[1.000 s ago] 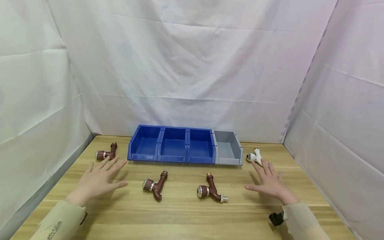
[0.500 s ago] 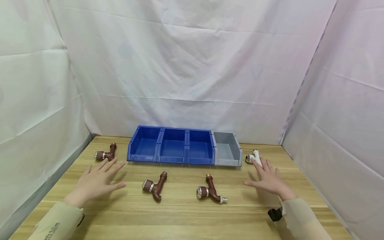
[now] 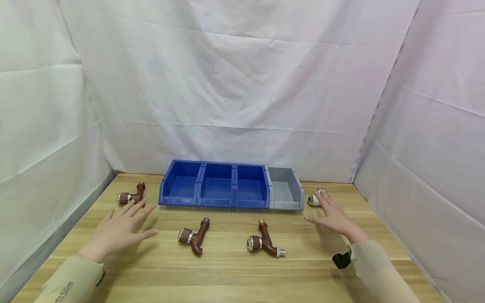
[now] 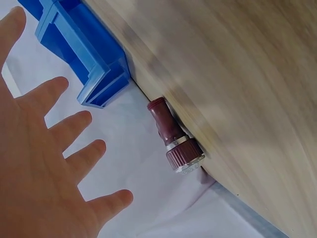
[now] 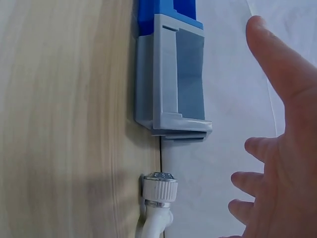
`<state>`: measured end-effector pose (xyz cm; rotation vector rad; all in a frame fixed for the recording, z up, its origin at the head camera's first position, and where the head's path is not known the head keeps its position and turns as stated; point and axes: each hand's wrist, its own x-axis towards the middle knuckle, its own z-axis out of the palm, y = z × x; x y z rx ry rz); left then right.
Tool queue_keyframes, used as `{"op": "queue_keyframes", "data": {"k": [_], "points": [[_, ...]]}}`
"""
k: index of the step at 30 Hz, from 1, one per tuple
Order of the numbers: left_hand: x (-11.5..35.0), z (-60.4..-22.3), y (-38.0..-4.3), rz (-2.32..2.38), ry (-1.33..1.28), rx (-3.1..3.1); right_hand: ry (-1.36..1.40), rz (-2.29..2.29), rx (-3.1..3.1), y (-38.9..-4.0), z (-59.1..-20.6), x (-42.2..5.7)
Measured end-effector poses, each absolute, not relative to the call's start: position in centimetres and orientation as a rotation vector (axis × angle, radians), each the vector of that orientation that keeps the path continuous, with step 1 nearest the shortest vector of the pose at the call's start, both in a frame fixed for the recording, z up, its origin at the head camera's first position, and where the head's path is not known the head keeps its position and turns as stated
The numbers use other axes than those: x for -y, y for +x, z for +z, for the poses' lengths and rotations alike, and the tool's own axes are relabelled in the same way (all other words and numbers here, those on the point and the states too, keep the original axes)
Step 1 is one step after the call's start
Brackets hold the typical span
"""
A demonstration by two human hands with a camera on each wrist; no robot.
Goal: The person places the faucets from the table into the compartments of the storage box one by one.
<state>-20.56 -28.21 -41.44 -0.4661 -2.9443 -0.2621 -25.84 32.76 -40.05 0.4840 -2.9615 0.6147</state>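
My left hand (image 3: 120, 230) hovers with spread fingers just in front of a dark red faucet (image 3: 133, 196) at the table's left; the left wrist view shows that faucet (image 4: 171, 134) apart from the fingers. Over at the right, my right hand (image 3: 336, 215) is held out above a white faucet (image 3: 313, 200) and hides much of it in the head view. In the right wrist view the white faucet (image 5: 159, 193) lies clear of the fingers. Two more dark red faucets lie between the hands: one with a plain spout (image 3: 196, 237), the other with a metal-tipped spout (image 3: 266, 240).
Three joined blue bins (image 3: 216, 201) and a grey bin (image 3: 286, 205) stand in a row at the back of the wooden table (image 3: 227, 273). White cloth (image 3: 227, 84) hangs behind and along both sides.
My right hand has moved forward and slightly left, over the white faucet, covering more of it. The left hand has barely shifted, and the faucets lie as before.
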Motion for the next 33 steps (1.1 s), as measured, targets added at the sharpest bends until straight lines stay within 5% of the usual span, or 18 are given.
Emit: {"op": "queue_keyframes", "data": {"k": [33], "points": [[28.2, -40.7, -20.4, -0.239, -0.484, 2.918, 0.379, 1.809, 2.807, -31.8, -42.0, -32.4]]}}
